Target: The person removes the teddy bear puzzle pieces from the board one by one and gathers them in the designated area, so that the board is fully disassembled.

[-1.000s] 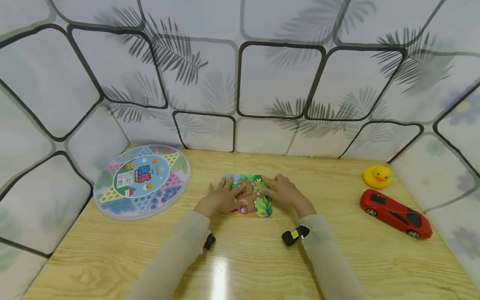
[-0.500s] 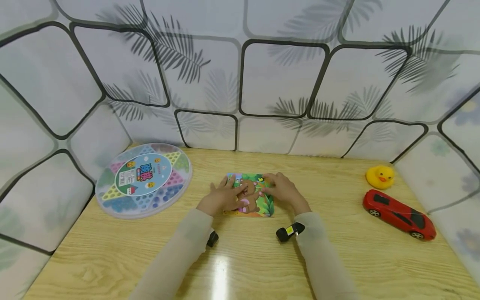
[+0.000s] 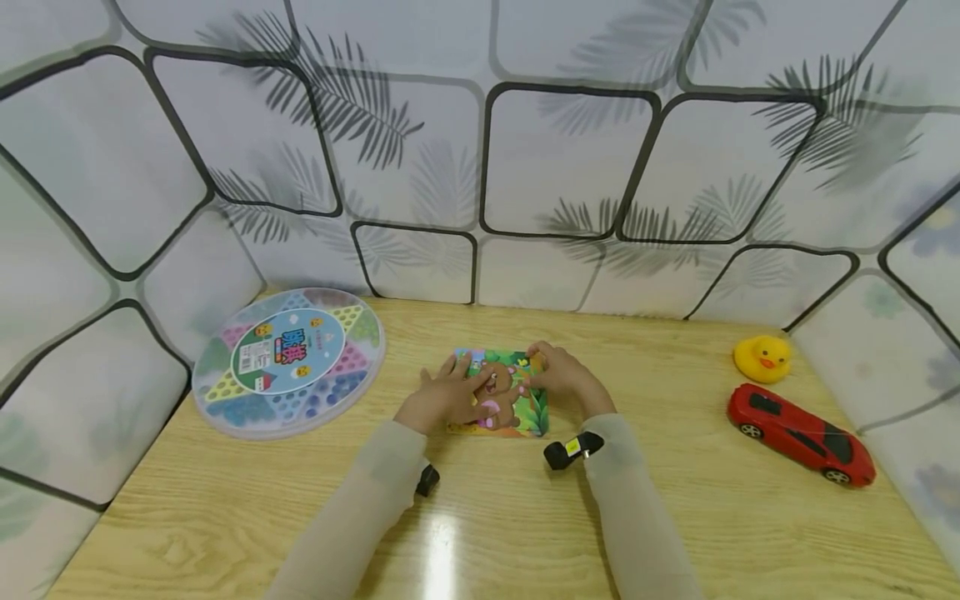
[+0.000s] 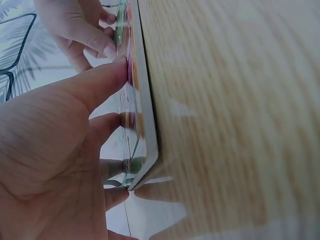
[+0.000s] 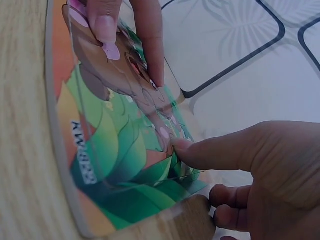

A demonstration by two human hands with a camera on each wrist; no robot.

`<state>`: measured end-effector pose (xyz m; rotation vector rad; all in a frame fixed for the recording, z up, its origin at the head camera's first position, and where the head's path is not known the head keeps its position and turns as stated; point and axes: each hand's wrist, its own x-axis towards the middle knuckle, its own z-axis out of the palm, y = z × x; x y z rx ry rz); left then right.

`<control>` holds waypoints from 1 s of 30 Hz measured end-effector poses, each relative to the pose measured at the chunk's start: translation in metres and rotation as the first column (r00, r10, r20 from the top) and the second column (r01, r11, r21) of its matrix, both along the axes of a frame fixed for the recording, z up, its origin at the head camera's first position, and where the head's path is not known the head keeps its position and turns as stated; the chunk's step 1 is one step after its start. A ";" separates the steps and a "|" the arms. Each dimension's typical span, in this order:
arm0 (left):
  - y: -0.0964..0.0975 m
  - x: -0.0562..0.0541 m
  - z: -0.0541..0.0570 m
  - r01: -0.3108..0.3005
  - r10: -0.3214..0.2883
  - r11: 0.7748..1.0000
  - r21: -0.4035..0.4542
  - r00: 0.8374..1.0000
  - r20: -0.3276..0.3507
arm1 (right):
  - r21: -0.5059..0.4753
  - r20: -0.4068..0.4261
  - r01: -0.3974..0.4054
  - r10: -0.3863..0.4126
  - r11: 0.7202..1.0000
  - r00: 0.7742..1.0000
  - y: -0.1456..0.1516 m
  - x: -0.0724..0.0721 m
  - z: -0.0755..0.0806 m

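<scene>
A small flat picture puzzle (image 3: 510, 408) with a brown bear among green leaves lies on the table, thin seams running across its face in the right wrist view. My left hand (image 3: 447, 397) spreads over its left side, fingertips pressing on the picture and reaching the far edge. At the far right corner is my right hand (image 3: 572, 382), its fingers bent. The right thumb (image 5: 200, 152) touches the picture close to the edge, while two curled fingers (image 5: 231, 202) show just off the side. The right index fingertip is hidden there, so I cannot tell whether a pinch is made.
A round Chinese checkers board (image 3: 352, 392) in clear packaging lies at the left. At the right, a yellow rubber duck (image 3: 762, 358) sits behind a red toy car (image 3: 798, 437). A patterned cloth wall (image 3: 420, 167) encloses the back and sides of the wooden table (image 3: 495, 525).
My right hand has shifted slightly left and its fingers have bent more at the puzzle's far right corner. The left hand stays pressed on the puzzle. The head view has shifted slightly.
</scene>
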<state>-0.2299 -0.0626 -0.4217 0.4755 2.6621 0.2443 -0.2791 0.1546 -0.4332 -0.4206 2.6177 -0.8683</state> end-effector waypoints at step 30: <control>0.001 0.002 0.006 -0.029 0.028 0.999 0.025 0.999 0.038 | -0.213 -0.076 0.040 -0.057 0.976 0.995 0.001 0.008 -0.009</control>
